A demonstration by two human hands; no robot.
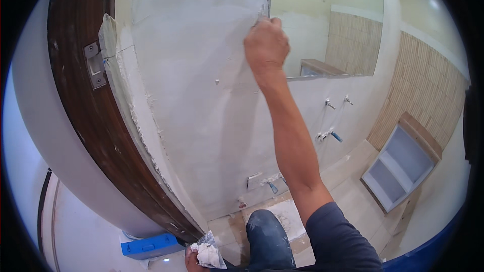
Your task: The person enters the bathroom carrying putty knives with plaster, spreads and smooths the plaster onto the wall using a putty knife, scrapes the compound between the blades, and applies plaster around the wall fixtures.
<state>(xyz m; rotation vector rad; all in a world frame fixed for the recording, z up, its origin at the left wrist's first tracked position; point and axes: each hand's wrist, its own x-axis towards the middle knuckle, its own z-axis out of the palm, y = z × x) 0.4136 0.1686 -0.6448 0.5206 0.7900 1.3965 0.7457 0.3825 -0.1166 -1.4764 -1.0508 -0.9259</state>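
- A person's right hand (267,43) is raised to the wall (191,70) just beside the left edge of a mirror (305,35); its fingers are curled in, and whether they grip a tool cannot be told.
- Low at the lower edge, the left hand (193,262) is closed on one side of a small flat plate (218,256) carrying a lump of white paste (205,253), probably kept face-up so the load does not slide off.
- The plate sits close to the body, well below and to the left of the right hand, perhaps to spare the holding arm.
- White patches cover the wall around the raised hand, which lies above the plate and at the mirror's side.
- Loose film (108,35) hangs at the dark door frame (75,70), likely to shield the wood from splashes.
- A blue case (151,246) rests beside the frame's foot, left of the left hand and apparently within its reach.
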